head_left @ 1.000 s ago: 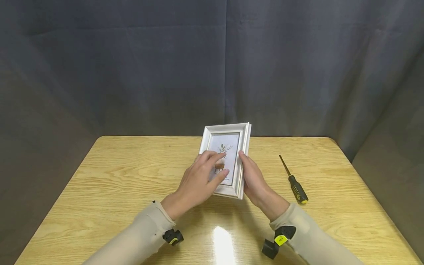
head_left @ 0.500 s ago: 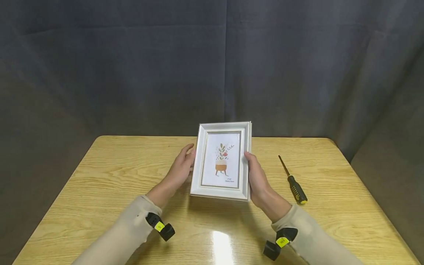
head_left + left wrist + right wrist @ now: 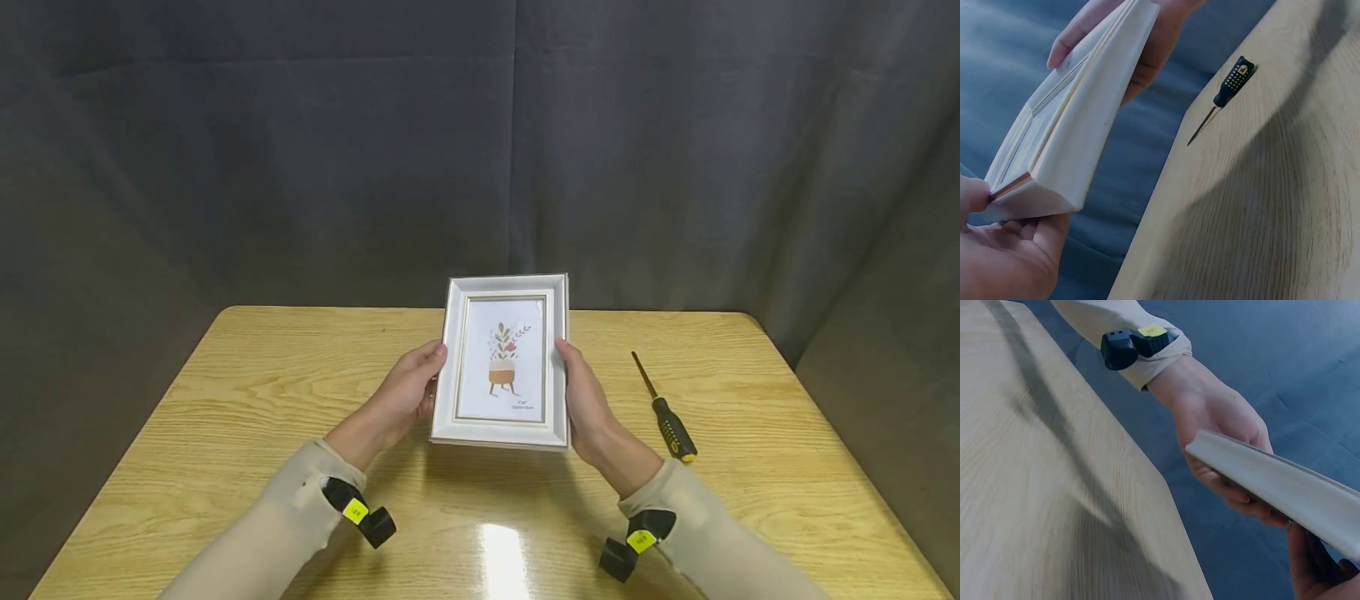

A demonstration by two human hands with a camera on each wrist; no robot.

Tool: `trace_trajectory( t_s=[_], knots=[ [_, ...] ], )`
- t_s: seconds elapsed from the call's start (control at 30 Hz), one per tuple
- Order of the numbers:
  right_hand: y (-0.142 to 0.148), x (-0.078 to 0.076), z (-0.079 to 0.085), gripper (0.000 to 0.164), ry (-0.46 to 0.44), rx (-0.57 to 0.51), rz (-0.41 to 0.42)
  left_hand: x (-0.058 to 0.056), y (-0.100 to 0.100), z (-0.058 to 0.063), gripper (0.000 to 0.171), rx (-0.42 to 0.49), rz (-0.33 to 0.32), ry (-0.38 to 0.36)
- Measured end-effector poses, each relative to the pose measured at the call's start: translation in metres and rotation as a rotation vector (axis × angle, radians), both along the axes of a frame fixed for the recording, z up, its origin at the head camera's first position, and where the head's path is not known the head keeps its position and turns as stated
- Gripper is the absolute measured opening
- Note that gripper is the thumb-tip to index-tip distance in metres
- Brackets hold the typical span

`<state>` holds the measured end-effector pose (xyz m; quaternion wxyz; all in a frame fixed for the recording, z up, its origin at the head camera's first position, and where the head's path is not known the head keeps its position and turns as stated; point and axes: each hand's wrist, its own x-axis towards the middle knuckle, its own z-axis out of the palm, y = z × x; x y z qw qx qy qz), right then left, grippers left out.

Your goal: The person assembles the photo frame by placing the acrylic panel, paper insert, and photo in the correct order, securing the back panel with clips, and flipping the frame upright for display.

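Note:
A white picture frame with a potted-plant print is held up above the table, its face tilted toward me. My left hand grips its left edge, thumb on the front rim and fingers behind. The right hand holds the opposite edge in the same way, thumb at the front. In the left wrist view the frame appears from its lower side, between both hands. Fingers of both hands support its back in the right wrist view, where the frame shows edge-on. Its back is mostly hidden.
On the table's right side lies a screwdriver with a black and yellow handle, its tip pointing away. The wooden table ends at a dark curtain behind. Each sleeve carries a strapped wrist camera.
My left hand has moved off the front of the picture frame to its left edge and taken hold there. The frame has turned to face me more squarely; the right hand kept its grip.

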<state>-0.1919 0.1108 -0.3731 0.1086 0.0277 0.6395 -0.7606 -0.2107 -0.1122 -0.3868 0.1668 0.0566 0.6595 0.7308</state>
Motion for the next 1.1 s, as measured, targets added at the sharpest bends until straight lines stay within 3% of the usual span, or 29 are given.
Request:
trace_trajectory(
  t_s=[0.23,0.4,0.67,1.1],
  knots=[
    [0.010,-0.007,-0.004,0.055,0.141,0.097,0.047,0.000,-0.001,-0.003,0.046,0.030,0.019,0.019],
    [0.018,-0.013,-0.007,0.052,0.187,0.153,0.101,0.001,-0.001,-0.005,0.042,0.037,0.022,0.030],
    [0.026,-0.020,-0.011,0.050,0.162,0.204,0.112,0.002,0.001,-0.008,0.039,0.019,0.027,0.063],
    [0.032,-0.027,-0.016,0.050,0.118,0.307,0.095,-0.003,0.003,-0.014,0.037,0.001,-0.009,0.014]
  ],
)
